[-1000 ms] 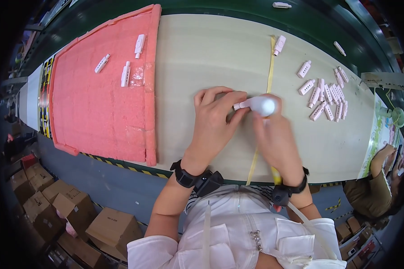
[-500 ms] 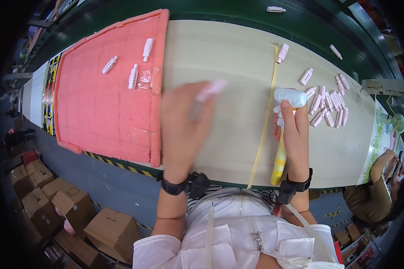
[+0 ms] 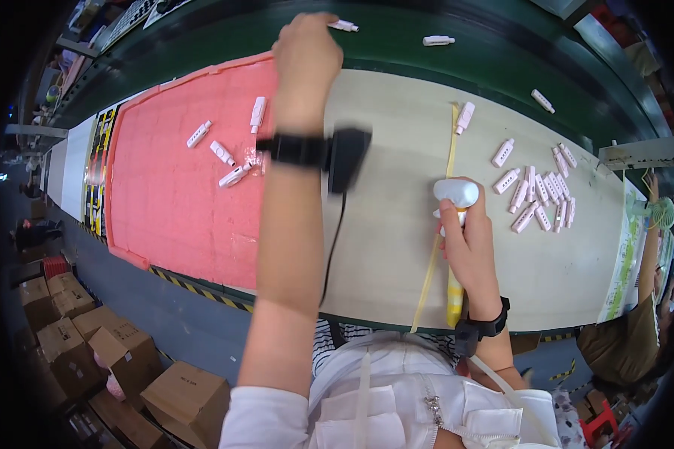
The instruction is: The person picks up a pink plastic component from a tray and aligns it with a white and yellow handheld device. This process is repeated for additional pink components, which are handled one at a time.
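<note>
My left hand (image 3: 307, 45) reaches to the far green ledge, its fingers closed over one end of a small pink device (image 3: 343, 25); the other end sticks out to the right. My right hand (image 3: 470, 243) is wrapped round a yellow-and-white tool with a rounded white head (image 3: 457, 193). Its yellow shaft (image 3: 454, 299) runs down toward me, and my thumb rests just below the head. Right of this hand lies a loose group of similar pink devices (image 3: 541, 191). Several more, one of them a pink device (image 3: 199, 134), lie on the pink foam mat (image 3: 172, 202).
The beige tabletop (image 3: 382, 224) carries a yellow tape line (image 3: 429, 277). More pink devices lie on the far green ledge (image 3: 397, 52). Cardboard boxes (image 3: 183, 400) stand on the floor at left. A small green fan (image 3: 661, 215) and another person's arm (image 3: 646, 254) are at the right.
My left hand has gone from mid-table, where it held a pink device, to the far ledge. The mat bears one more device, and one there has turned. The right hand keeps its tool.
</note>
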Tool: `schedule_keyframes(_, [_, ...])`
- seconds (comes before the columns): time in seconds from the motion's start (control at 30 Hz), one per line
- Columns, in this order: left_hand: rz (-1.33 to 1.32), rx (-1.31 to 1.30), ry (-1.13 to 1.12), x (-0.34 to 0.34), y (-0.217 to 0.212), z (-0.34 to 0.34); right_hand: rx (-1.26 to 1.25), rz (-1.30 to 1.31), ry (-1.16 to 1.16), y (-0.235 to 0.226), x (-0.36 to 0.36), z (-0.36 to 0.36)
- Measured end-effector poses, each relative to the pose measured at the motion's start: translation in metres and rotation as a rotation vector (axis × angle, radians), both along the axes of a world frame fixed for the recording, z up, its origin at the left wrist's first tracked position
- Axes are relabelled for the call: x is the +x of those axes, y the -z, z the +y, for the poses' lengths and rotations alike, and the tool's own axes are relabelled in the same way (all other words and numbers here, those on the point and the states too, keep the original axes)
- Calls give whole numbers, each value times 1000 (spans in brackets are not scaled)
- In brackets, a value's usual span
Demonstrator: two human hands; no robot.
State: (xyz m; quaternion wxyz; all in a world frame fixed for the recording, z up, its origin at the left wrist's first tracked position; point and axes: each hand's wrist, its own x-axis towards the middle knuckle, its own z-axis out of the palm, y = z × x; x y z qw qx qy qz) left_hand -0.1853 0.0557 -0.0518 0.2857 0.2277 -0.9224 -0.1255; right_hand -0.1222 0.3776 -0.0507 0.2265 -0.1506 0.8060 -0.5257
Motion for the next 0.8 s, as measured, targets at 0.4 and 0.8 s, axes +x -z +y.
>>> schedule_keyframes(0.4, [58,318,350,-4,30,30,-40,-25,31,2,-6,5])
schedule_keyframes(0.8, [-94,1446,463,150,10,158,-169,-175,2,-16,5,3])
